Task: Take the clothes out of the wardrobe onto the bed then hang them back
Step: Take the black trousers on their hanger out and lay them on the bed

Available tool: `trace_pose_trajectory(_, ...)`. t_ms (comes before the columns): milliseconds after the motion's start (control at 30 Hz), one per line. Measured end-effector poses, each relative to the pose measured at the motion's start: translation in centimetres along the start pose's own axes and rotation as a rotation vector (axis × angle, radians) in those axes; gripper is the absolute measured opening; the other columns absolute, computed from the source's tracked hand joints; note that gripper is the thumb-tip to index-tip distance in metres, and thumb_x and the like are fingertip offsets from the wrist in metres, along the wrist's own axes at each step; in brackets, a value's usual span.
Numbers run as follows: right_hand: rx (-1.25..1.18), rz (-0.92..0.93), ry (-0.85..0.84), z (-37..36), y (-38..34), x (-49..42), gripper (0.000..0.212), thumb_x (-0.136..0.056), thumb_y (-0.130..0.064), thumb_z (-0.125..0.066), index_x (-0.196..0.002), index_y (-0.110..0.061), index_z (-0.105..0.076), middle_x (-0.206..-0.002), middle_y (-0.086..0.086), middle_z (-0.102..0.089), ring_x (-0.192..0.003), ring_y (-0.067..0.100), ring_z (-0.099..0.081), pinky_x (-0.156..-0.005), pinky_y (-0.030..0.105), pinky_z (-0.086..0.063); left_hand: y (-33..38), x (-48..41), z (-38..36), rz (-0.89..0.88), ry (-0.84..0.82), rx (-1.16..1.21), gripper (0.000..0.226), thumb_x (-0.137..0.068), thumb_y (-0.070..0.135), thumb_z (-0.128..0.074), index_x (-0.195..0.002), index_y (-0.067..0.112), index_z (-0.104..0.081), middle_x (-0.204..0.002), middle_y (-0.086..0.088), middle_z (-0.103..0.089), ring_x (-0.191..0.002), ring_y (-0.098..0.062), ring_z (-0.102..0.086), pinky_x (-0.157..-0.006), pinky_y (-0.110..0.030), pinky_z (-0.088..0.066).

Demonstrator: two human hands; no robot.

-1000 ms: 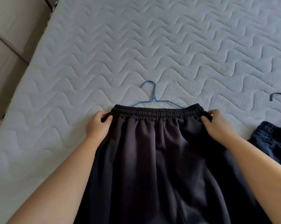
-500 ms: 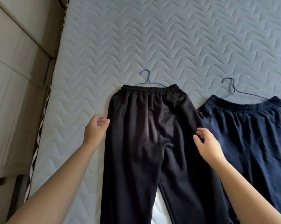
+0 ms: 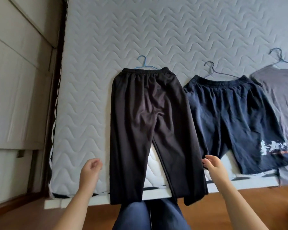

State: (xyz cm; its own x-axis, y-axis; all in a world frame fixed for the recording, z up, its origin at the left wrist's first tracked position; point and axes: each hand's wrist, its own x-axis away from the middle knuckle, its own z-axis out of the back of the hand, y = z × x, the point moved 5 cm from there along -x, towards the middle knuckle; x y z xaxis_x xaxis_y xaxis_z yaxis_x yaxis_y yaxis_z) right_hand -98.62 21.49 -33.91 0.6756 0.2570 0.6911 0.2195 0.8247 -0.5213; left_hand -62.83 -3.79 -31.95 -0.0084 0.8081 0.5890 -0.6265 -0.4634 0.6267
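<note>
Black trousers (image 3: 146, 123) lie flat on the grey quilted bed (image 3: 156, 34), waistband over a blue hanger (image 3: 144, 63), leg ends hanging over the bed's near edge. To their right lie navy shorts (image 3: 232, 117) on a dark hanger (image 3: 213, 70), then a grey garment (image 3: 282, 100) on another hanger (image 3: 279, 55). My left hand (image 3: 90, 171) hovers left of the trousers, fingers loosely curled, holding nothing. My right hand (image 3: 214, 168) is at the right trouser leg's edge, fingers apart, empty.
A beige wardrobe (image 3: 19, 80) with panelled doors stands along the bed's left side. Brown wooden floor (image 3: 239, 205) runs below the bed's near edge. My legs in blue trousers (image 3: 140, 216) are against the bed.
Both hands let go of the trousers' waistband and drew back toward me along the legs. The view pulled back, bringing the shorts, grey garment and floor into sight.
</note>
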Motion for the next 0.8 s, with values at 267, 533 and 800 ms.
trace_pose_trajectory(267, 0.081, -0.104, -0.075, 1.7, 6.3, 3.6, 0.015, -0.093, -0.013, -0.044, -0.106, -0.009, -0.051, -0.099, 0.014, -0.061, -0.09, 0.029, -0.058, -0.076, 0.034, -0.039, -8.1, 6.0, 2.4, 0.255, 0.113, 0.165, 0.01, -0.09, 0.009, -0.047, -0.088, 0.013, -0.056, -0.076, 0.0, -0.059, -0.089, -0.024, -0.055, -0.082, -0.039, -0.04)
trace_pose_trajectory(533, 0.525, 0.049, -0.256, -1.9, 5.9, 3.7, 0.022, -0.085, -0.007, -0.048, -0.065, 0.0, -0.056, -0.067, 0.013, -0.056, -0.064, 0.026, -0.053, -0.064, 0.036, -0.043, -18.0, 11.7, 6.5, 0.453, 0.246, 0.281, 0.014, -0.094, 0.014, -0.046, -0.102, 0.01, -0.056, -0.097, -0.009, -0.061, -0.089, -0.023, -0.057, -0.09, -0.04, -0.04)
trace_pose_trajectory(800, 0.727, 0.278, -0.379, -11.9, -0.7, 7.7, 0.027, -0.086, -0.015, -0.049, -0.06, -0.013, -0.05, -0.061, 0.011, -0.052, -0.061, 0.024, -0.048, -0.063, 0.035, -0.037, -29.5, 18.1, 12.4, 0.566, 0.399, 0.494, 0.021, -0.095, 0.014, -0.045, -0.108, 0.001, -0.055, -0.097, -0.014, -0.06, -0.088, -0.024, -0.057, -0.095, -0.048, -0.042)
